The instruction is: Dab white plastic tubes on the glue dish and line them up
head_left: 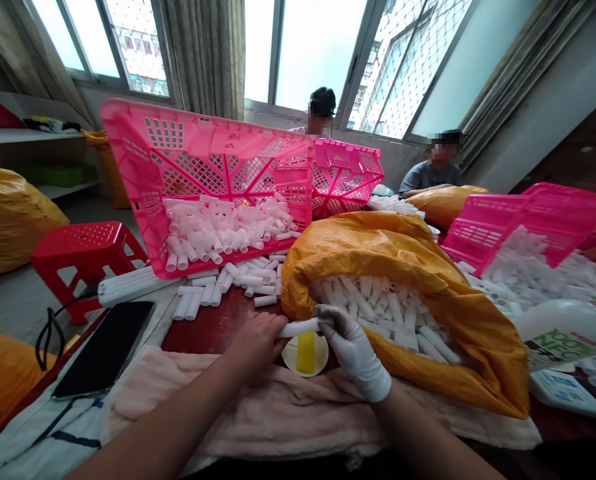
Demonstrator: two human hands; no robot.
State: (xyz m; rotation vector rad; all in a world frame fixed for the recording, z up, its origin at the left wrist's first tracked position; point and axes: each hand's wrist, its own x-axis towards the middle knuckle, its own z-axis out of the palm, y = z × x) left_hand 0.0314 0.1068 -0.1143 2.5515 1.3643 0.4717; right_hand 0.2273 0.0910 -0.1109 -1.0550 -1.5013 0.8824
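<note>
A short white plastic tube (301, 327) lies level between my two hands. Bare fingers of my left hand (259, 339) are closed round its left end. My right hand (351, 347), in a white glove with greyed fingertips, pinches the tube's right end. Below the tube sits a round pale dish (319, 353) with a yellow piece (306, 353) in it. Right of my gloved hand, an orange woven sack (378, 240) lies with its mouth towards me, full of white tubes (395, 310). More loose tubes (218, 283) lie on the dark red table (201, 337) beyond my left hand.
A tipped pink crate (208, 133) holds many tubes; another pink crate (493, 227) stands right. A pink towel (278, 413) covers the front edge. A phone (105, 347) lies left, a bottle (563, 330) right. A red stool (85, 247) stands left. Two people sit across the table.
</note>
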